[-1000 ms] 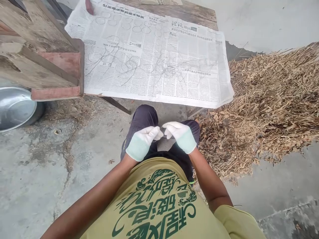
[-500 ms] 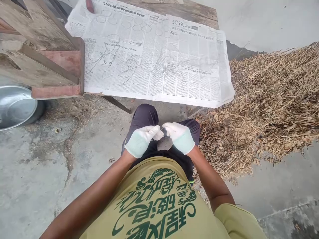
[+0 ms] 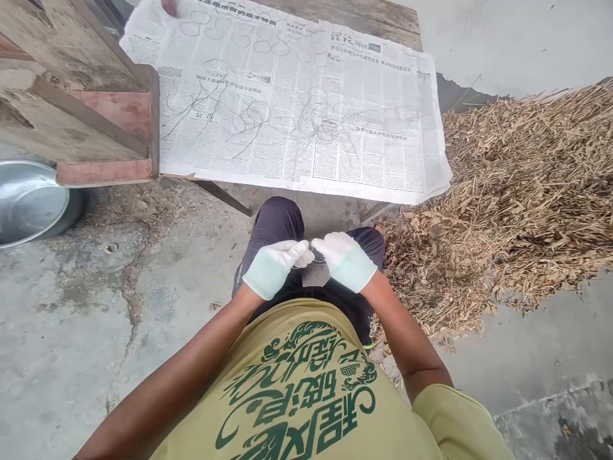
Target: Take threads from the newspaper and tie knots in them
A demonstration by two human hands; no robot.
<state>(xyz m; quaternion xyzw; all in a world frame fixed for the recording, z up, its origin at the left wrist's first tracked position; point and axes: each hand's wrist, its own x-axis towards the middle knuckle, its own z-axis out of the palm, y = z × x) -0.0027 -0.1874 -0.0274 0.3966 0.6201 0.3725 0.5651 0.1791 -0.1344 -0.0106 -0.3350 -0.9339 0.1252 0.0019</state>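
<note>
Both my hands wear white gloves and meet above my knees. My left hand (image 3: 275, 265) is closed in a pinch on one end of a thin wire (image 3: 317, 259). My right hand (image 3: 345, 259) pinches the other end, and the fingertips almost touch. A short loop of the wire shows between them. In front of me a newspaper (image 3: 373, 160) covers a low wooden table, and several thin wire loops (image 3: 249, 121) lie on it.
A heap of dry straw and husks (image 3: 517, 198) lies on the concrete floor to my right. At my left stand a worn wooden crate (image 3: 96, 115) and a metal basin (image 3: 29, 204). The table's bare wood (image 3: 373, 19) shows beyond the paper.
My hands have stayed together over my knees, working the wire with small finger motions. The view has shifted slightly, nothing else moved.
</note>
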